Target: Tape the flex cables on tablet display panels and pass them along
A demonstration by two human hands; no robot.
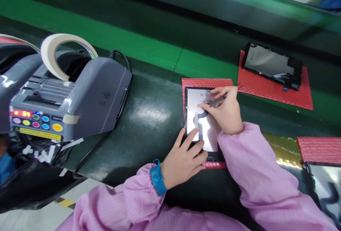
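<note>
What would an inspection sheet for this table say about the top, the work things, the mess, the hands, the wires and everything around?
Surface: dark green tabletop, shiny in places.
Job's things: flat panel in a dark frame, lying on a red bubble-wrap sheet.
Clutter: white scraps below the gray tape dispenser.
Hands: left hand spread over the panel's lower left; right hand above its upper part, fingers bent, grip unclear.
Cables: black cord beside the dispenser.
Surroundings: similar panels at upper right and lower right.
</note>
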